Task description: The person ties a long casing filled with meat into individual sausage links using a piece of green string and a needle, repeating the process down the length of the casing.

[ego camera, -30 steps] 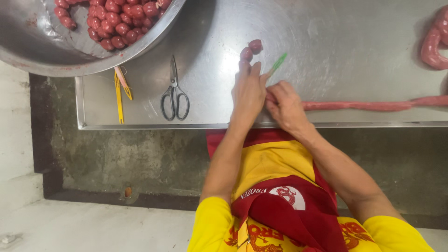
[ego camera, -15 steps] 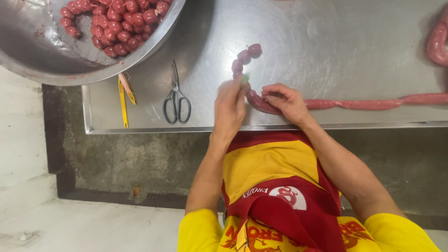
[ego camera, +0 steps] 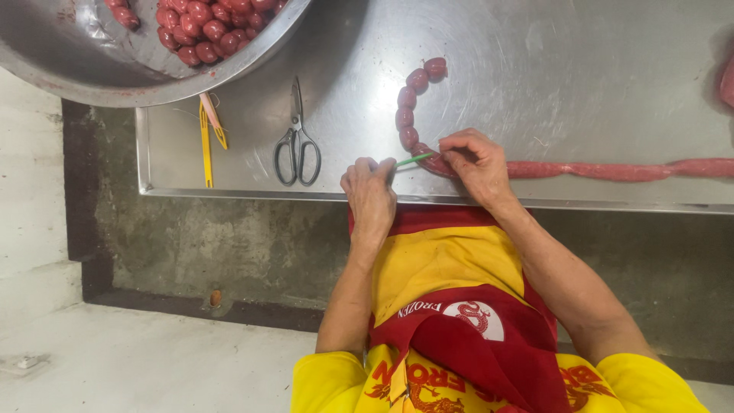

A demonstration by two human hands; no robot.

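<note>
Both hands [ego camera: 371,191] at table edge [ego camera: 252,193]

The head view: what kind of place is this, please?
Probably a small food workshop making sausages: a steel table carries a long red sausage rope, and a big metal bowl holds tied links.

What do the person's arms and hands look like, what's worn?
Both hands, left hand and right hand, are bare: no gloves, rings or watch visible. Forearms are uncovered. Short bright yellow sleeves with red print start near the shoulders. A red and yellow apron hangs between the arms.
</note>
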